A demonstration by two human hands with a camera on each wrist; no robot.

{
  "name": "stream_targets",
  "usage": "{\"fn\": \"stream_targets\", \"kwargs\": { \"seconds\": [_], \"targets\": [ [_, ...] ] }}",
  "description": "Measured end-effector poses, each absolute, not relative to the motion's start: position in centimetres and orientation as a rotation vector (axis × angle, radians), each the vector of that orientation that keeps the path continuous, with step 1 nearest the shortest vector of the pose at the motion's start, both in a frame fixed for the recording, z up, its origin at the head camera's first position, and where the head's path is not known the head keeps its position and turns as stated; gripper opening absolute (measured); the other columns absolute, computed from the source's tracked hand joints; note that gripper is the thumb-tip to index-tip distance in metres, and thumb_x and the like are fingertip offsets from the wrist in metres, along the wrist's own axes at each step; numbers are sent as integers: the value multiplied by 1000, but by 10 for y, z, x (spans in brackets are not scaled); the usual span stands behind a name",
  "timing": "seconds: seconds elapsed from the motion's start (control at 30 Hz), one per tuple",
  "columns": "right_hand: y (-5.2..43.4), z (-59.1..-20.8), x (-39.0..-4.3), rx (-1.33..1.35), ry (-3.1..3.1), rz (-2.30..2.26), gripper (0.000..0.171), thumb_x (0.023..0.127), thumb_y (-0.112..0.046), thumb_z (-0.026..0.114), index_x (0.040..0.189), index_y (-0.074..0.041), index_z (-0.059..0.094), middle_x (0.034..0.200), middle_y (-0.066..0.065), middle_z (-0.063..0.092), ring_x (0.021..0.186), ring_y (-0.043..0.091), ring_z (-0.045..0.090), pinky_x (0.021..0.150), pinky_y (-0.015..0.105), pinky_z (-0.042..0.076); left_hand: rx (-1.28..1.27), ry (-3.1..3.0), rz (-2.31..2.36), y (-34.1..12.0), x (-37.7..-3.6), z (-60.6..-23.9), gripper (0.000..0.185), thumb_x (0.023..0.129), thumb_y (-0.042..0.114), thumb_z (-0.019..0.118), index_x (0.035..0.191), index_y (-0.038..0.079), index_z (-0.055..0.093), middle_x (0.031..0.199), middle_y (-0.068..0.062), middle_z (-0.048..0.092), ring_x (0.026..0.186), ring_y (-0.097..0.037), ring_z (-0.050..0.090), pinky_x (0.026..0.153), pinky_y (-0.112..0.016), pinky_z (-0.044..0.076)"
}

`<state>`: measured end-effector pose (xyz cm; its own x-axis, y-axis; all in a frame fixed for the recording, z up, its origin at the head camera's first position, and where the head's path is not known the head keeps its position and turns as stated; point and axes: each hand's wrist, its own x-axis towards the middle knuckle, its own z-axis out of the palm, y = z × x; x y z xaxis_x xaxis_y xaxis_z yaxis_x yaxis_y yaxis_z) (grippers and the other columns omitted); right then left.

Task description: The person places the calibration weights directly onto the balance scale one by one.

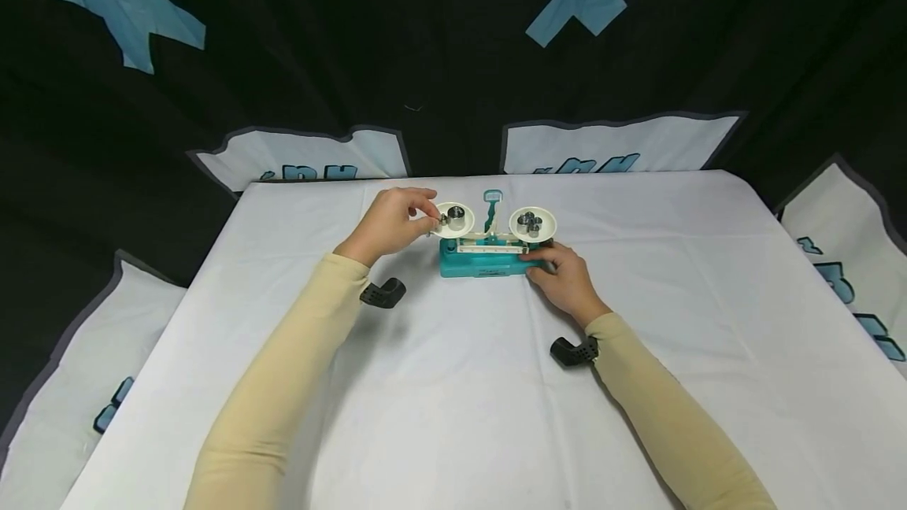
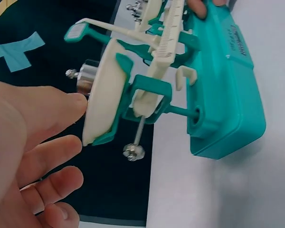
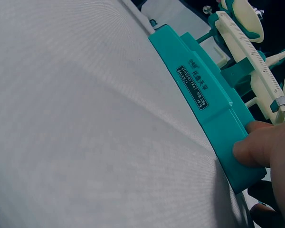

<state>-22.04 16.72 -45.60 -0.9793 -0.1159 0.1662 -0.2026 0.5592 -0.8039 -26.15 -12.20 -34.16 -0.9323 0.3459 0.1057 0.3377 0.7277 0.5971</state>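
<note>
A teal tray balance (image 1: pixel 482 262) with two cream pans stands on the white-covered table. My left hand (image 1: pixel 398 219) is at the left pan (image 1: pixel 464 228), thumb and forefinger closing on a small metal weight (image 1: pixel 443 219) beside a larger cylindrical weight (image 1: pixel 457 218). In the left wrist view the thumb (image 2: pixel 61 107) lies against the pan's rim, hiding the pinched weight; the other fingers curl loosely below. My right hand (image 1: pixel 563 278) grips the right end of the base, with its thumb (image 3: pixel 249 149) on the front. Several metal weights (image 1: pixel 528 223) sit in the right pan (image 1: pixel 542 235).
The graduated beam (image 3: pixel 251 54) carries a metal slider (image 3: pixel 280 102) near its right end. A threaded rod with a nut (image 2: pixel 134 152) juts out at the left. Black curtain (image 1: pixel 453 61) hangs behind the table (image 1: pixel 453 384); black wrist mounts (image 1: pixel 383 293) sit on both forearms.
</note>
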Motion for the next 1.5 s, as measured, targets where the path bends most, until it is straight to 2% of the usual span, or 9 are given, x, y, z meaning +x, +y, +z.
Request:
{"fn": "stream_targets", "kwargs": {
  "seconds": [0.13, 0.4, 0.63, 0.9, 1.23, 1.33, 1.5],
  "targets": [
    [166, -455, -220, 286, -2691, 1401, 25, 90, -2, 69, 115, -2, 76, 144, 24, 58, 145, 45, 43, 122, 59, 32, 579, 2924, 993, -121, -259, -343, 13, 92, 9, 69, 98, 4, 80, 145, -14, 61, 138, -32, 54, 100, -44, 52],
    [165, -457, -219, 279, -2709, 1398, 24, 91, -3, 69, 115, -3, 76, 146, 24, 57, 146, 45, 42, 122, 59, 31, 552, 2923, 1010, -120, -258, -346, 15, 91, 10, 69, 100, 5, 80, 148, -14, 59, 134, -34, 57, 99, -45, 52],
    [166, -458, -219, 281, -2701, 1397, 24, 91, -4, 68, 115, -3, 75, 144, 24, 58, 145, 45, 43, 122, 59, 32, 533, 2930, 1061, -124, -257, -350, 20, 91, 15, 69, 105, 5, 79, 146, -12, 61, 111, -32, 60, 93, -43, 50],
    [167, -458, -220, 277, -2711, 1398, 25, 91, -4, 68, 115, -4, 76, 146, 24, 57, 145, 45, 42, 122, 59, 31, 519, 2997, 1233, -134, -249, -356, 22, 92, 15, 67, 108, 5, 78, 140, -11, 66, 101, -30, 62, 86, -38, 48],
    [169, -458, -220, 285, -2694, 1395, 26, 91, -3, 68, 116, -2, 75, 146, 26, 56, 145, 47, 42, 121, 60, 32, 553, 3018, 1432, -130, -232, -356, 20, 92, 15, 68, 107, 5, 77, 135, -12, 68, 102, -30, 62, 82, -39, 49],
    [169, -457, -220, 281, -2699, 1394, 26, 91, -3, 68, 116, -2, 75, 146, 26, 56, 145, 47, 42, 121, 60, 32, 477, 3033, 1463, -137, -229, -362, 20, 93, 14, 67, 107, 5, 77, 133, -12, 69, 102, -30, 63, 79, -35, 48],
    [170, -455, -220, 287, -2707, 1388, 26, 91, -5, 68, 117, -2, 75, 146, 25, 56, 145, 46, 42, 122, 59, 32, 178, 3051, 1420, -156, -229, -376, 24, 95, 17, 63, 113, 6, 76, 125, -14, 71, 102, -30, 62, 76, -32, 46]
  ]
}}
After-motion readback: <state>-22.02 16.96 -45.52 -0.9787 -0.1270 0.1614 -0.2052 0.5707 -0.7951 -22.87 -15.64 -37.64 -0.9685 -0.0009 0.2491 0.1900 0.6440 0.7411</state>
